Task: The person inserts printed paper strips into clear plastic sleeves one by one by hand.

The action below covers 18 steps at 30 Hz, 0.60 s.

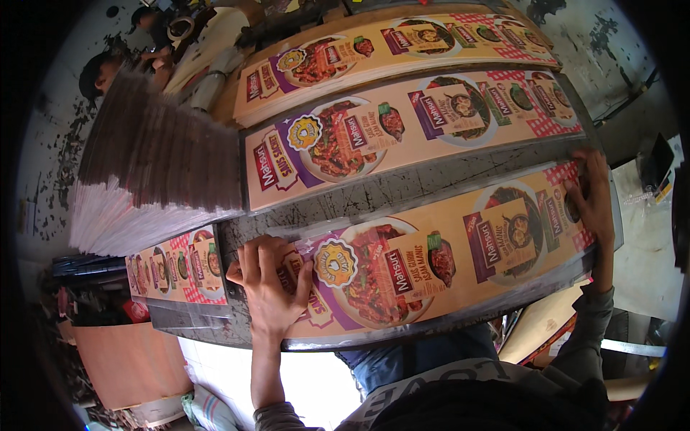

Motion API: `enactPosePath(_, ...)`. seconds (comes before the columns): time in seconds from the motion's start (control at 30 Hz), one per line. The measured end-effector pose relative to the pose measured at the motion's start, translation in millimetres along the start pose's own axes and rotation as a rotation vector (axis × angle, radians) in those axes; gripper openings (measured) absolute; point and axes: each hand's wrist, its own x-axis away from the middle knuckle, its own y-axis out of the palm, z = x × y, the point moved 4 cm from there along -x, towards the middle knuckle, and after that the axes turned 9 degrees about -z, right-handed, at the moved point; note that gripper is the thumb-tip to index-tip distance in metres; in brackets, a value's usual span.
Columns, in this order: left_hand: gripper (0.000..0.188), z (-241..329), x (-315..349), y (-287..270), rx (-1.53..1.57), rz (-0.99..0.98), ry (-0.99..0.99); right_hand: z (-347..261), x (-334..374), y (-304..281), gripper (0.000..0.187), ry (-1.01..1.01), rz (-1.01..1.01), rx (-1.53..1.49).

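Observation:
A long printed food-advert sheet (445, 251) lies across the near side of the dark table, with clear plastic film showing along its edges. My left hand (273, 284) is closed at the sheet's left end, fingers bent and thumb resting on the print. At the opposite end, my right hand (594, 197) grips the sheet's right edge, its thumb on top and its other fingers curled around the side. Both hands hold the sheet nearly flat. The undersides of the fingers are hidden.
Beyond a scratched strip of table (316, 208) lie a matching printed sheet (402, 133) and a stack of sheets (388, 50). A tall pile of film-edged sheets (158, 151) rises at left, above another printed piece (180, 266). Two people (104, 72) are at the far left.

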Motion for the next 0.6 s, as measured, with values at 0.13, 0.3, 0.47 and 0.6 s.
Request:
enactPosePath(0.13, 0.031, -4, 3, 3, 0.046, 0.013, -0.057, 4, -1, 2, 0.040, -0.098, 0.005, 0.044)
enactPosePath(0.3, 0.015, -7, 1, 5, 0.236, 0.043, 0.010, 5, 1, 3, 0.035, -0.164, 0.021, 0.045)
enactPosePath(0.47, 0.013, -10, 2, 5, 0.334, 0.037, -0.002, 6, 4, 4, 0.026, -0.060, 0.051, -0.265)
enactPosePath(0.6, 0.012, -11, 3, 6, 0.298, 0.034, -0.002, 7, 3, 4, 0.024, -0.179, 0.097, -0.251)
